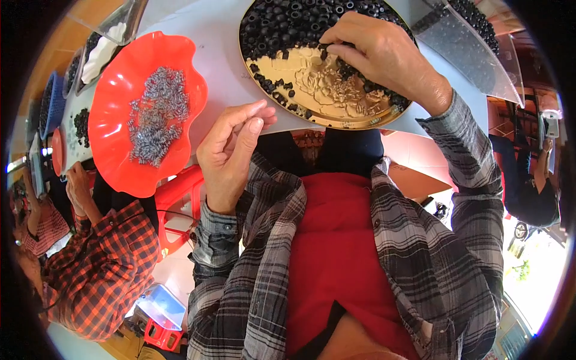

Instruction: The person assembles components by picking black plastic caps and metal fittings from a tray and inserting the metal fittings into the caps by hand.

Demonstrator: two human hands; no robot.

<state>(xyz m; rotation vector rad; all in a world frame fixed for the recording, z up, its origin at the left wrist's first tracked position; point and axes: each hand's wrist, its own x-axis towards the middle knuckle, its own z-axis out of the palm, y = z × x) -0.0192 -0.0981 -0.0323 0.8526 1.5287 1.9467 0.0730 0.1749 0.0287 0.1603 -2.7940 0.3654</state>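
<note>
Right hand: the right hand lay over the gold tray, fingers curled down into the small black rings, fingertips pinching among them at the edge of the heap; whether a ring was actually gripped could not be told.
Left hand: the left hand hovered at the table's near edge, between the two dishes, thumb and forefinger pressed together as if on something tiny; the thing itself was too small to make out.
Black rings: they filled the far half of the gold tray, with loose ones scattered over its bare embossed centre.
Gold tray: round, shiny, with a raised pattern, it sat on the white table right in front of the person.
Red dish: a wavy-rimmed red plastic dish stood to the left of the tray, apart from it, holding a pile of small silvery metal parts.
Surface: the white tabletop also bore a clear plastic container of more black rings at the far right.
Neighbour: a person in a red checked shirt sat to the left.
Room: red plastic stools stood under the table, and bright daylight showed at the lower right.
</note>
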